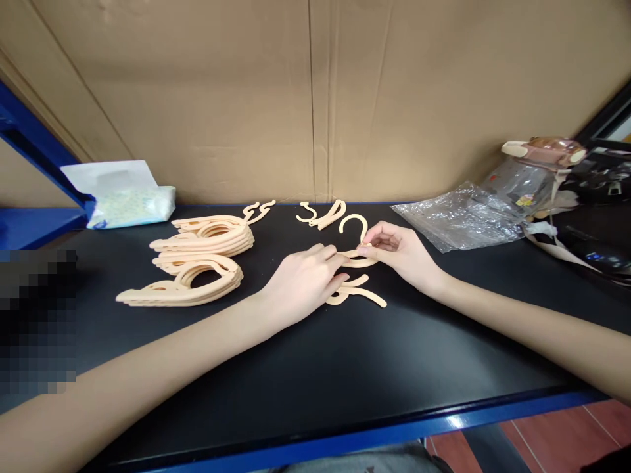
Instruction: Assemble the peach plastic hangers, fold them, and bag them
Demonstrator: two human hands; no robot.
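- Right now the right hand (397, 253) is pinching a peach plastic hanger (359, 259), thumb and forefinger closing on it just below its hook, the other fingers curling loosely behind.
- The left hand (305, 279) is lying palm down and mostly open, its forefinger and middle finger stretching onto the hanger's left end; I cannot tell whether the thumb is gripping it from below.
- The hanger is sitting between the two hands, low over the table (345, 374), its hook pointing up and away from the person.
- Two loose pieces (362, 293) of the same colour are lying on the table just under the left thumb, crossing each other, nearer the person than the hanger.
- Two stacks (207, 246) of finished hangers are resting well to the left of the left hand, one behind the other.
- Small hooks (323, 213) are lying just beyond the hands, some more beside the far stack.
- A clear bag (458, 220) is lying to the right of the right hand, with a bottle (537, 171) on its side behind it.
- A tissue pack (123, 197) is sitting far left, against the cardboard (315, 98).
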